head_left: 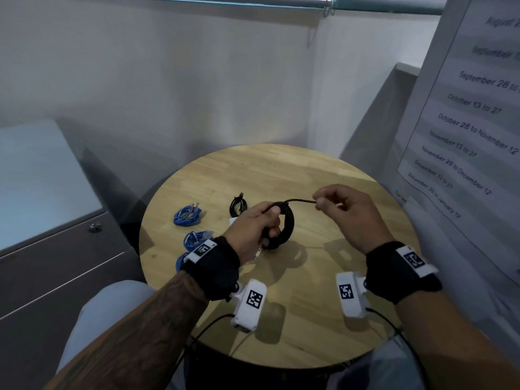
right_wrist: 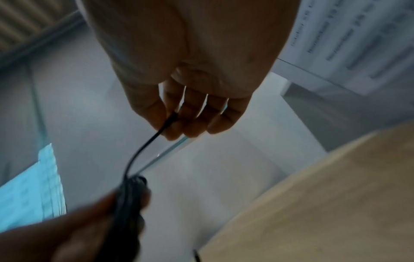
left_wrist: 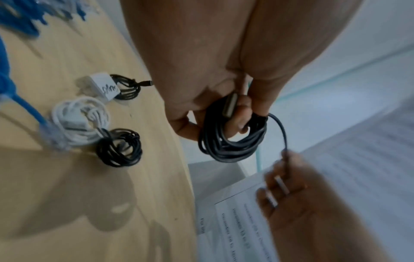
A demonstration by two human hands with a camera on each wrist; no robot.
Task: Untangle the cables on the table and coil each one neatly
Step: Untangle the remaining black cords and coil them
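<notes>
Round wooden table [head_left: 323, 175] stands in a white-walled corner. Both hands are raised above it. Left hand [head_left: 254, 225] grips a coiled black cable [head_left: 287, 226], fingers curled through the coil. Right hand [head_left: 347, 209] pinches that cable's free end, a short span running between the hands. Blue cable bundles [head_left: 187, 216] lie at the left edge; a smaller black coil [head_left: 238, 206] lies behind the left hand.

An office nook — grey drawer cabinet [head_left: 56, 249], posted date schedule [head_left: 472, 114], small round wooden table [head_left: 323, 175].
</notes>
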